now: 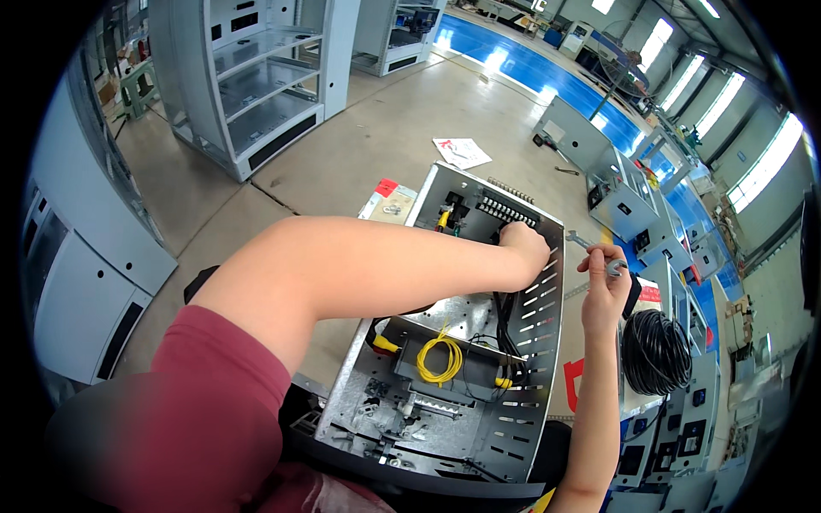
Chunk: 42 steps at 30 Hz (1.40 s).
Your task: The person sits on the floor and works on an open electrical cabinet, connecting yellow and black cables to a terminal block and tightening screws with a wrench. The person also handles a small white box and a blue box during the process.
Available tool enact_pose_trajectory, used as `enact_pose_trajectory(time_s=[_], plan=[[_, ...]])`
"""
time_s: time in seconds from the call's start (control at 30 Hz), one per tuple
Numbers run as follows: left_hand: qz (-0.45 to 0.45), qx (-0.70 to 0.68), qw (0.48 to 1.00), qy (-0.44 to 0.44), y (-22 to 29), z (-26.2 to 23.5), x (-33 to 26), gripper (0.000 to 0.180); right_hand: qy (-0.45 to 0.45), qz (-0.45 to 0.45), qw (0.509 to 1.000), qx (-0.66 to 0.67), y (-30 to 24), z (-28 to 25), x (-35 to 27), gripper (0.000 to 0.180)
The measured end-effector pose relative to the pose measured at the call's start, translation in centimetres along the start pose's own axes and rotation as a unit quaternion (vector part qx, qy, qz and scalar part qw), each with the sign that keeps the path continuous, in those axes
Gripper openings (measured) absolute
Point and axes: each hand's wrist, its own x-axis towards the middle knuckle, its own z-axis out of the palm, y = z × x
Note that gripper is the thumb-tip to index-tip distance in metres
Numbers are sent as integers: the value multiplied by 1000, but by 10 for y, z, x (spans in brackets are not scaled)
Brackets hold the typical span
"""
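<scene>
An open grey metal enclosure (547, 342) lies in front of me, with a black terminal strip (505, 209), black cables and a coil of yellow wire (439, 357) inside. My left hand (526, 244) reaches across into the box and presses with closed fingers against the inside of its slotted right wall; what it grips is hidden. My right hand (603, 282) is outside that same wall, shut on a small silver wrench (590, 248) held at the wall's upper edge.
A coil of black cable (654, 350) lies right of the box. Papers (462, 151) and a bagged item with a red tag (389, 201) lie on the concrete floor beyond. Grey cabinets (256, 77) stand at the back left, smaller boxes (616, 184) at right.
</scene>
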Motion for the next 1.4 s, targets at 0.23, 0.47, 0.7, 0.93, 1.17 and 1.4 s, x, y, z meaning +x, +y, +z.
enact_pose_trajectory(time_s=[0.23,0.47,0.7,0.93,1.17,1.4], plan=[[19,-23,999,33,-11,-8,-9,18,4,-3,999,-38,0,1,2,19],[64,-11,997,40,-11,-13,-14,13,13,-9,998,-67,3,-5,1,23],[42,76,995,45,-5,1,-10,11,23,-21,994,-106,-6,-1,2,24],[73,121,989,51,6,-1,-16,13,14,-13,992,-122,-11,-4,0,22],[58,110,992,3,6,-5,-15,13,4,-5,985,-171,-18,-6,0,23],[38,72,997,12,-1,-4,-11,14,3,-6,984,-176,-18,-5,-1,21]])
